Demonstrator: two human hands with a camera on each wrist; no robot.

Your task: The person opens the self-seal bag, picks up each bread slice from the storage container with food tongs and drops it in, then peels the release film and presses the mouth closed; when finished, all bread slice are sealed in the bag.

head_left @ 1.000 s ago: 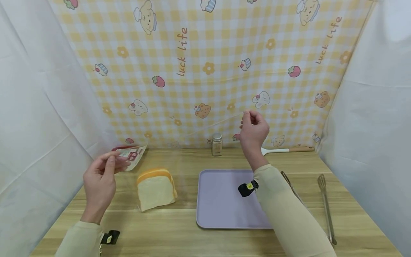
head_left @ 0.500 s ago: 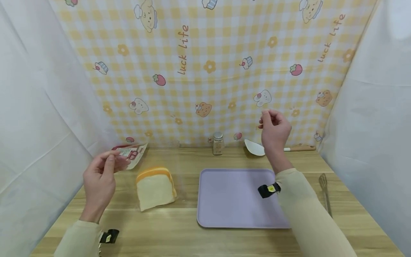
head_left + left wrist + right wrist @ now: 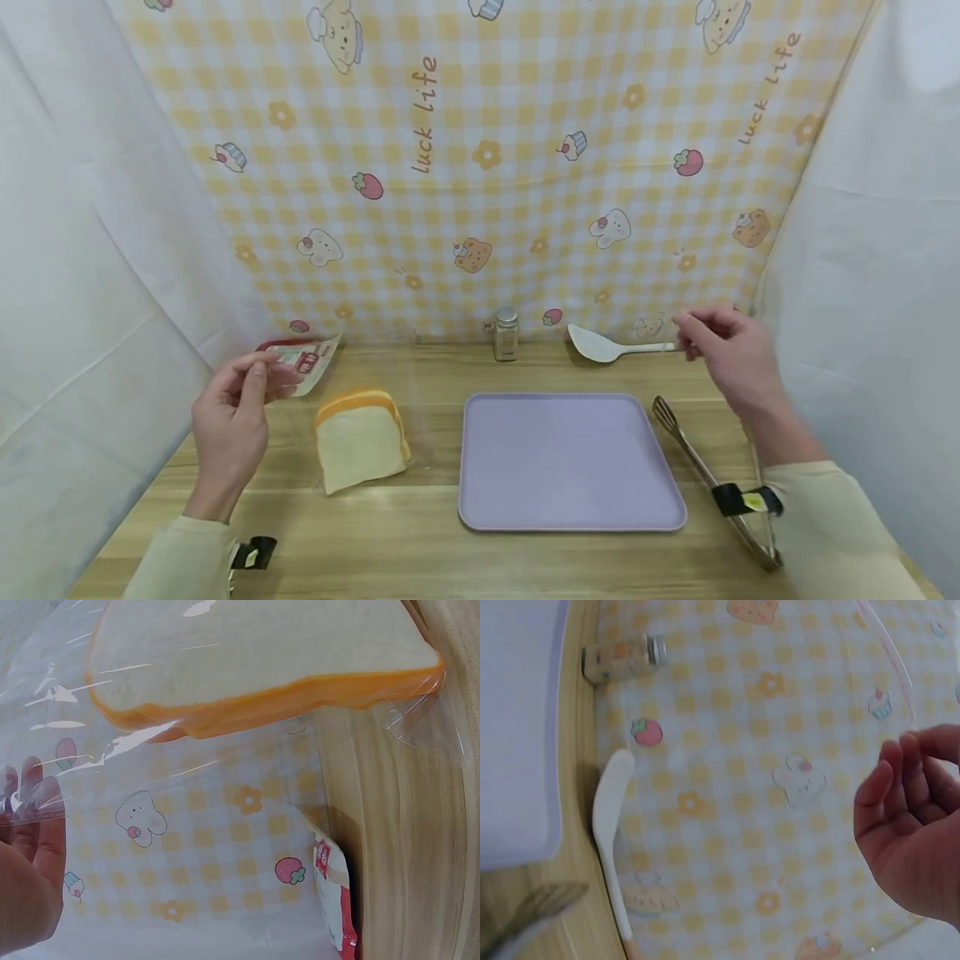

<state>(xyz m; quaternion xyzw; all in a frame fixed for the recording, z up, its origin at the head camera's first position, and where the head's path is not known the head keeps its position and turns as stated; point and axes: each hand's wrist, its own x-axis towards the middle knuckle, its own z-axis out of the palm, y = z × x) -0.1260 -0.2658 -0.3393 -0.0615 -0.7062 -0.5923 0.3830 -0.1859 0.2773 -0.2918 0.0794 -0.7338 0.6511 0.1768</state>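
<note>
My left hand (image 3: pixel 231 421) is raised at the left, thumb and forefinger pinching the edge of a clear plastic bag (image 3: pixel 97 769). Inside the bag, sliced bread (image 3: pixel 362 450) with an orange crust stands on the table; the left wrist view shows the bread (image 3: pixel 262 652) close up through the shiny film. At the far right, above the table, my right hand (image 3: pixel 735 367) has its thumb and forefinger together. A thin clear plastic strip (image 3: pixel 891 649) runs to those fingertips in the right wrist view. Where its other end lies is hard to see.
A lilac tray (image 3: pixel 570 467) lies at centre right, with metal tongs (image 3: pixel 701 462) beside it. Along the back are a small jar (image 3: pixel 506 337) with a silver lid and a white spoon (image 3: pixel 596 345). A red and white packet (image 3: pixel 318 367) leans at the back left.
My right hand has moved right and then down, away from the bag, uncovering the tray and the white spoon. The left hand and the bread have hardly moved.
</note>
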